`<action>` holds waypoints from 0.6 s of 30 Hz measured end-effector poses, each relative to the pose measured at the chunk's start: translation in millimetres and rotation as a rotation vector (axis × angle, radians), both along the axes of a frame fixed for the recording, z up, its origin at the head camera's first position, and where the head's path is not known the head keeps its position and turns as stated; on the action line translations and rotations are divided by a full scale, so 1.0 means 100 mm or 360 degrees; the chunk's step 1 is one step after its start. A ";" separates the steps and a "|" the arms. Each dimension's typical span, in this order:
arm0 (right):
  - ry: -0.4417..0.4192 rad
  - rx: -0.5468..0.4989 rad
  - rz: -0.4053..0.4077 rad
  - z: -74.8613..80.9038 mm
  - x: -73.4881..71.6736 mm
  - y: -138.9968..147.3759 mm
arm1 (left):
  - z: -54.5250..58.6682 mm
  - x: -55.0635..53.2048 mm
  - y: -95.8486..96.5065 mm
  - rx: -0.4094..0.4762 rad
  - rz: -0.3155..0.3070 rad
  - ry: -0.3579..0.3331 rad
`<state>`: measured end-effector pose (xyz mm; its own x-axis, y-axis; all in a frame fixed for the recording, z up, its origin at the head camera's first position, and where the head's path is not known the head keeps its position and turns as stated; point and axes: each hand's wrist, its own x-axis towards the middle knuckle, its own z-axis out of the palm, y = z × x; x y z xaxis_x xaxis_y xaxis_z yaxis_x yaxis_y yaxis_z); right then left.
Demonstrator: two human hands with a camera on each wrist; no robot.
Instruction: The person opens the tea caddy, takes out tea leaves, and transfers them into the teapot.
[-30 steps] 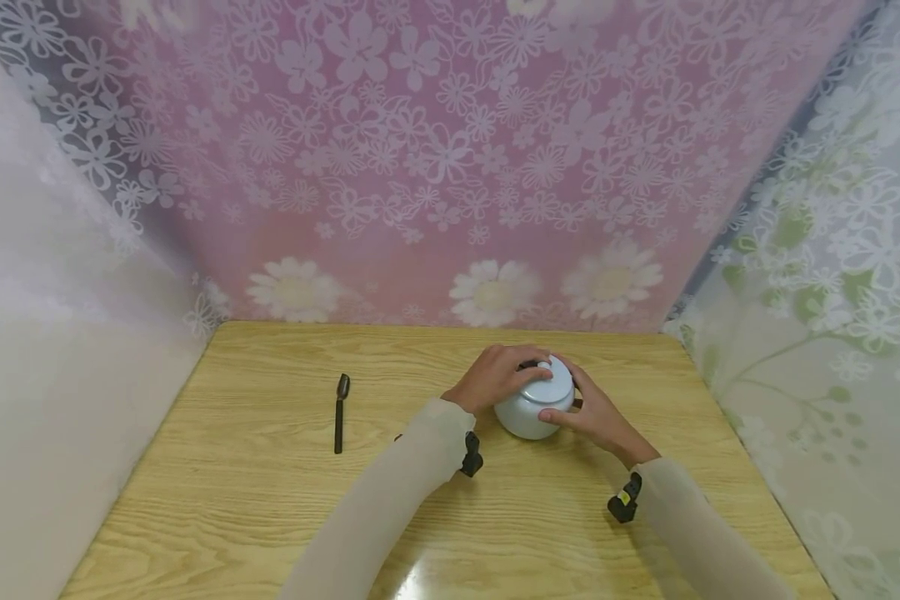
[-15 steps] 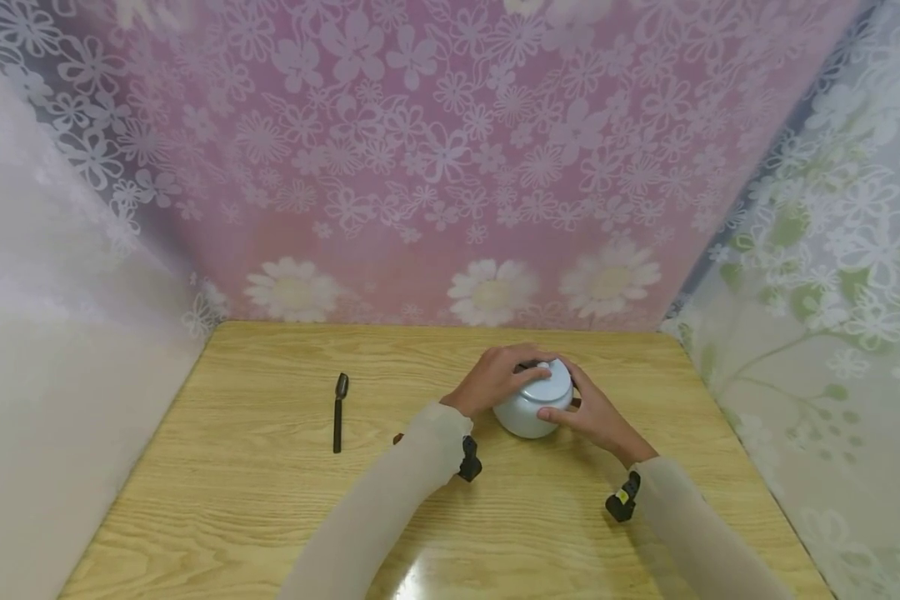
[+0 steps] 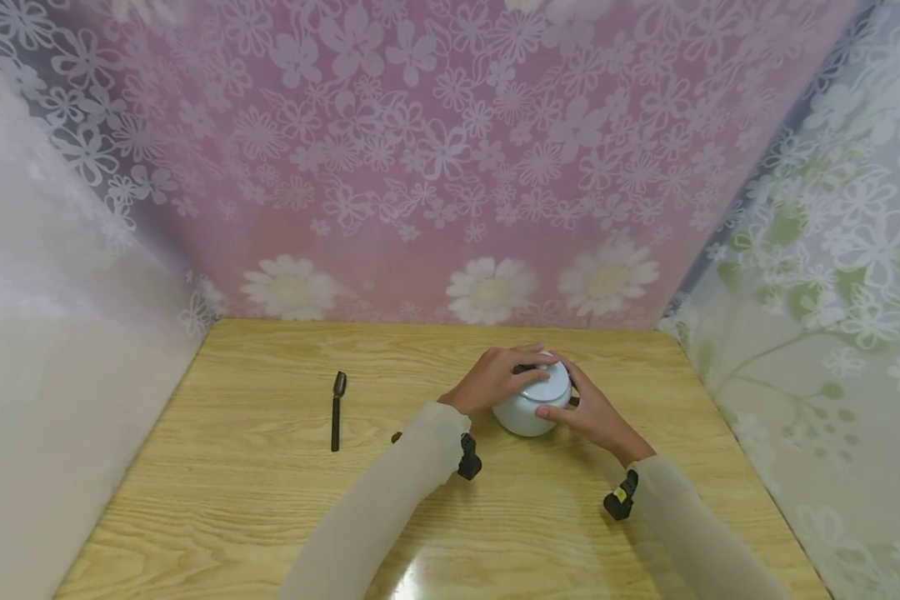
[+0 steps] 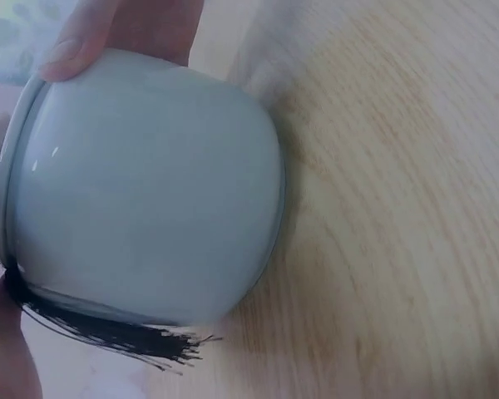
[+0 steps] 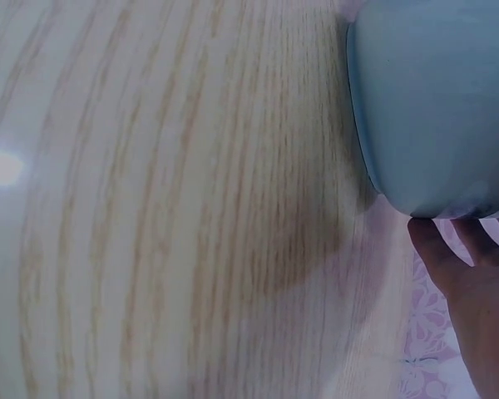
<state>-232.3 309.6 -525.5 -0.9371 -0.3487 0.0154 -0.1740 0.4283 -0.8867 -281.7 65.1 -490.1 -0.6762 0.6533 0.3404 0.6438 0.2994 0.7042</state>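
A pale blue, glossy lidded jar (image 3: 528,417) stands on the table, right of the middle. My left hand (image 3: 498,379) lies over its lid (image 3: 553,387), thumb and fingers closed about the top. Around the jar's far right side curls my right hand (image 3: 596,417), its thumb on the near wall. A bundle of black bristles (image 4: 141,337) hangs along the jar below the rim, close to my left hand; what it is fixed to is hidden. In the right wrist view, fingertips (image 5: 432,241) of my right hand touch the jar's wall.
A dark spoon-like tool (image 3: 337,412) lies on the wooden table (image 3: 232,467) to the left. A small reddish-brown thing (image 3: 396,437) peeks out beside my left sleeve, mostly hidden. Floral cloth (image 3: 435,167) hangs behind the table and on both sides.
My left fingers have shifted slightly over the lid. Both hands keep their places on the jar, and the spoon-like tool lies still.
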 end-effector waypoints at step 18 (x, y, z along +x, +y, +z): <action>-0.0013 -0.0014 -0.0010 0.00 0.00 -0.01 | -0.05 0.03 0.10 0.0142 0.0166 0.0232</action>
<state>-232.4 308.7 -526.0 -0.9395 -0.3425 0.0109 -0.1639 0.4214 -0.8919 -279.1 74.9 -494.7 -0.6779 0.5450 0.4934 0.7097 0.3103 0.6325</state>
